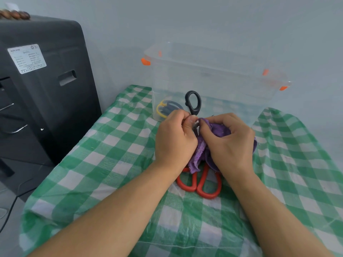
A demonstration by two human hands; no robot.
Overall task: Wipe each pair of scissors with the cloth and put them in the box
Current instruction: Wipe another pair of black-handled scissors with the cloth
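Observation:
My left hand [174, 138] grips black-handled scissors [193, 102] near the pivot, the handle loop pointing up and away. My right hand [229, 140] holds a purple cloth [219, 129] pressed around the blades, which are hidden inside it. Red-handled scissors [201, 182] lie on the tablecloth below my hands, their blades covered by the cloth. Just beyond my hands stands a clear plastic box [213, 76] with orange clips. Yellow-and-dark-handled scissors [166, 109] lie inside it at the left corner.
A green-and-white checked tablecloth [104, 164] covers the table. A dark grey machine [40, 86] with a white label stands close on the left. A pale wall is right behind the box.

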